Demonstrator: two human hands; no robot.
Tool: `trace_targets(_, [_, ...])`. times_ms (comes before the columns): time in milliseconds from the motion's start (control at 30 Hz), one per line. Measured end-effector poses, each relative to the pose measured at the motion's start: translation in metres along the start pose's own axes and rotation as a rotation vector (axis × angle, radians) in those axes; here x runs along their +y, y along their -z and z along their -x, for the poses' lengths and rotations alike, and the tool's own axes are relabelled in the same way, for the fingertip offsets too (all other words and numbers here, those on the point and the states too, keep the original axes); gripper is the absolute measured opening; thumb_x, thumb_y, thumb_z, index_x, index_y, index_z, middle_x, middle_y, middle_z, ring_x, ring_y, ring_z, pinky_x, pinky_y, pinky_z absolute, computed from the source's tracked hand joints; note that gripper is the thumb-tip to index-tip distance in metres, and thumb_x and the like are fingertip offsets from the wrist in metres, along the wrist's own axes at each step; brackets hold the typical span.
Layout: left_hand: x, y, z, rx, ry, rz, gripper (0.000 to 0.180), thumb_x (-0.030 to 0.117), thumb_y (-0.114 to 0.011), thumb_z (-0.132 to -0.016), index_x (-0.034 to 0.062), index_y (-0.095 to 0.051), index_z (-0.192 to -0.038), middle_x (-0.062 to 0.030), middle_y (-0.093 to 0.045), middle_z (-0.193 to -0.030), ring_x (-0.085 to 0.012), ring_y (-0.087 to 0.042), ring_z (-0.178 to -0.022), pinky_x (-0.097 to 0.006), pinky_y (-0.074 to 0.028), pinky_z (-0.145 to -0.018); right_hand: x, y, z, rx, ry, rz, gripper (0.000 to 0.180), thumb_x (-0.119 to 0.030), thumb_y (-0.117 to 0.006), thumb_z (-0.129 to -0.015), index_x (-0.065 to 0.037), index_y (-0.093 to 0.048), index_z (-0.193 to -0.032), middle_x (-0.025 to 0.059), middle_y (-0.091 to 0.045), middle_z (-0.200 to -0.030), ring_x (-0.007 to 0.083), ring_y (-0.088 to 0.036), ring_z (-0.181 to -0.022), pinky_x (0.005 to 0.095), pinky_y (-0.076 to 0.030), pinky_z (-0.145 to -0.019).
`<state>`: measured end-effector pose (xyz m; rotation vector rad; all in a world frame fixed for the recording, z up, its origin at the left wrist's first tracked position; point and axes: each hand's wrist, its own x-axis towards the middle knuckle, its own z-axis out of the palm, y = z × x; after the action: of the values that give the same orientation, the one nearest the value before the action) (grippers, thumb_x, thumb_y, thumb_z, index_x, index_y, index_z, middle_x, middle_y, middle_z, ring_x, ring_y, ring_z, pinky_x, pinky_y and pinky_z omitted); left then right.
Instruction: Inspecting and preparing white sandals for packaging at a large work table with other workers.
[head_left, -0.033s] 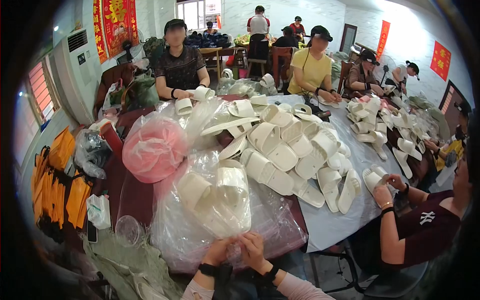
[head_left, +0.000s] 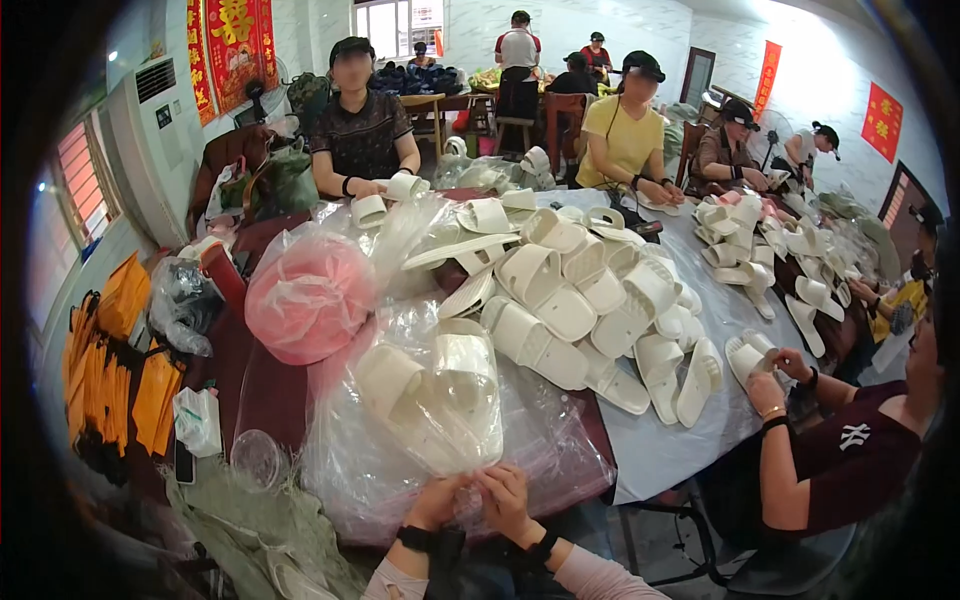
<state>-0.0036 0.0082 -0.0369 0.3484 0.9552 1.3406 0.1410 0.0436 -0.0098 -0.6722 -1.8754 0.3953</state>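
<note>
A pair of cream-white slide slippers (head_left: 468, 385) lies side by side inside a clear plastic bag (head_left: 428, 432) in front of me. At the bag's near end, my left hand (head_left: 440, 500) pinches the plastic edge with closed fingers. Close beside it, my right hand (head_left: 503, 497) grips the same edge, its fingertips pressed together. The slippers' heel ends point toward my hands. Beneath them spreads a stack of flat clear bags (head_left: 345, 485) on the dark red table. Just past the bagged pair rises a large heap of loose white slippers (head_left: 565, 312).
A pink bundle in clear plastic (head_left: 310, 300) sits left of the heap. Orange bags (head_left: 122, 300), a tissue pack (head_left: 197, 422), a phone (head_left: 185, 463) and a round clear tub (head_left: 257, 460) lie at the left. A co-worker (head_left: 850, 440) handles a slipper at the right; others sit across the table.
</note>
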Motion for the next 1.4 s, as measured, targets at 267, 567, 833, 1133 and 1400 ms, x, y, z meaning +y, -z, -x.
trace_targets(267, [-0.047, 0.063, -0.025, -0.217, -0.215, -0.301, 0.021, 0.009, -0.05, -0.088, 0.0011, -0.06, -0.104, -0.0087, -0.064, -0.101, -0.02, -0.061, -0.092, -0.033, -0.048, -0.083, -0.006, 0.003, 0.0, -0.053, 0.119, 0.059, 0.032, -0.007, -0.066, -0.073, -0.01, -0.067, -0.105, 0.0009, -0.064, -0.1, 0.0214, -0.057, -0.09, 0.0351, -0.042, -0.081])
trace_targets(567, [-0.023, 0.037, -0.018, -0.128, 0.061, 0.055, 0.019, 0.014, -0.049, -0.092, 0.0013, -0.057, -0.103, -0.0065, -0.063, -0.095, -0.016, -0.061, -0.084, -0.027, -0.05, -0.073, -0.001, -0.002, 0.002, -0.112, 0.205, 0.055, 0.027, -0.008, -0.069, -0.071, -0.008, -0.068, -0.098, 0.0012, -0.064, -0.1, 0.0212, -0.057, -0.091, 0.0362, -0.047, -0.081])
trace_targets(833, [0.014, 0.0, 0.009, -0.243, 0.21, 0.216, 0.021, 0.017, -0.05, -0.094, 0.001, -0.059, -0.104, -0.0056, -0.063, -0.091, -0.0117, -0.06, -0.077, -0.022, -0.049, -0.063, -0.01, 0.001, -0.003, -0.182, 0.253, 0.047, 0.023, -0.017, -0.072, -0.069, -0.009, -0.068, -0.09, 0.0018, -0.063, -0.096, 0.0215, -0.057, -0.095, 0.037, -0.046, -0.084])
trace_targets(1133, [0.004, 0.02, -0.001, -0.254, 0.252, 0.156, 0.027, 0.023, -0.044, -0.096, 0.0017, -0.059, -0.1, -0.0038, -0.063, -0.086, -0.0125, -0.061, -0.071, -0.024, -0.05, -0.06, -0.012, 0.003, -0.006, -0.278, 0.243, -0.046, 0.033, -0.025, -0.072, -0.071, -0.008, -0.066, -0.099, 0.0044, -0.06, -0.101, 0.0242, -0.055, -0.099, 0.0388, -0.046, -0.086])
trace_targets(1400, [0.019, -0.016, 0.01, -0.046, 0.209, 0.055, 0.02, 0.017, -0.054, -0.091, 0.0009, -0.059, -0.102, -0.0043, -0.062, -0.087, -0.0127, -0.058, -0.071, -0.025, -0.046, -0.058, -0.002, 0.004, 0.007, -0.089, 0.016, -0.213, 0.034, -0.012, -0.066, -0.077, -0.004, -0.058, -0.109, 0.0159, -0.055, -0.115, 0.0329, -0.053, -0.106, 0.0397, -0.042, -0.093])
